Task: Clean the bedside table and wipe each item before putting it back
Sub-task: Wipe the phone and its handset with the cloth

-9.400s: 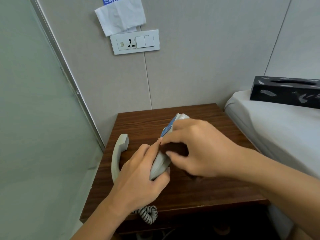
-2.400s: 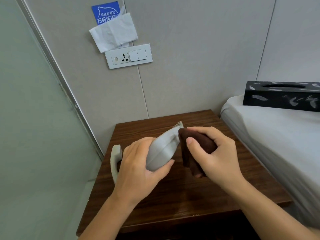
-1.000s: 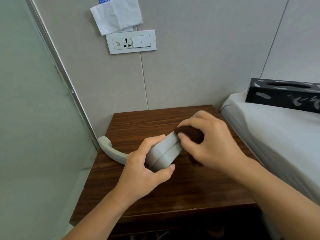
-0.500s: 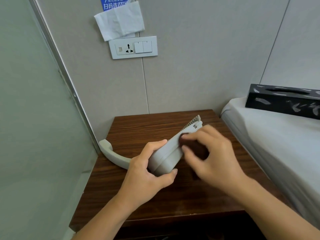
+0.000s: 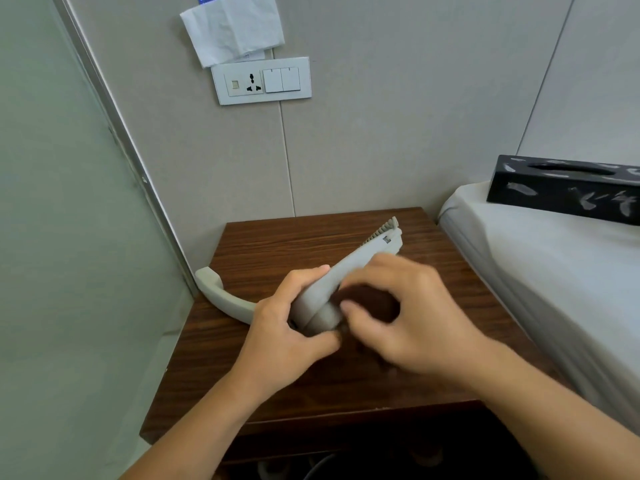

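Note:
A grey telephone base [image 5: 360, 268] is tipped up on its side above the dark wooden bedside table [image 5: 277, 237]. My left hand [image 5: 291, 337] grips its near end, thumb on top and fingers underneath. My right hand [image 5: 408, 317] holds a dark brown cloth [image 5: 367, 303] bunched in its fingers and presses it against the side of the base near my left hand. The grey handset [image 5: 221, 296] lies on the table's left edge, partly hidden behind my left hand.
A black patterned tissue box [image 5: 561, 192] sits on the white bed [image 5: 554, 271] to the right. A wall socket panel [image 5: 261, 81] with a white tissue [image 5: 235, 26] tucked above it is on the back wall. A frosted glass partition [image 5: 62, 237] borders the table's left.
My right hand has slid the cloth down the phone base toward my left hand. The base and handset stay where they were half a second ago.

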